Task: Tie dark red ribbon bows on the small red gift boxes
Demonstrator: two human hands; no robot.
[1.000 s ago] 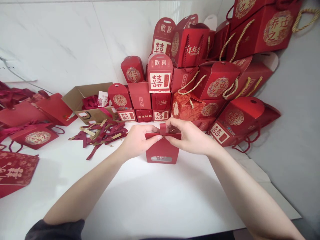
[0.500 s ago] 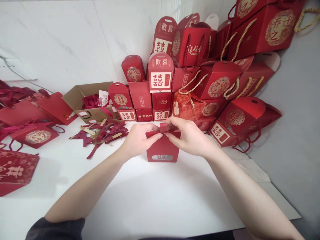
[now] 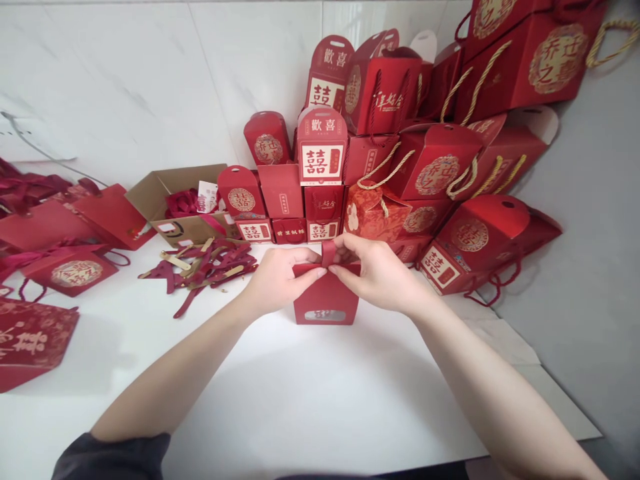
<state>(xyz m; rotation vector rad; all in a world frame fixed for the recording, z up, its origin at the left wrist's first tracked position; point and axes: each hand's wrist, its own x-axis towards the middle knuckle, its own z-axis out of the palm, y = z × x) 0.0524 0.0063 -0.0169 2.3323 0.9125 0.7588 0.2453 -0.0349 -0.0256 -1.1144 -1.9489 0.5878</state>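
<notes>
A small red gift box stands upright on the white table, an oval clear window low on its front. A red ribbon rises in a short loop from the middle of its top edge. My left hand is closed at the left of the loop, thumb and forefinger pinching the ribbon's base at the box top. From the other side, my right hand pinches the ribbon too, its thumb tip near the left one. The fingers hide most of the box's top edge.
Red gift boxes are stacked along the back and right, some with rope handles. A pile of dark red ribbons with gold strips lies left of my hands. Behind it sits an open cardboard box. More red boxes stand at far left.
The ribbon loop stands slightly taller and shows more of its face between my fingers. Both hands and the box have stayed almost in place.
</notes>
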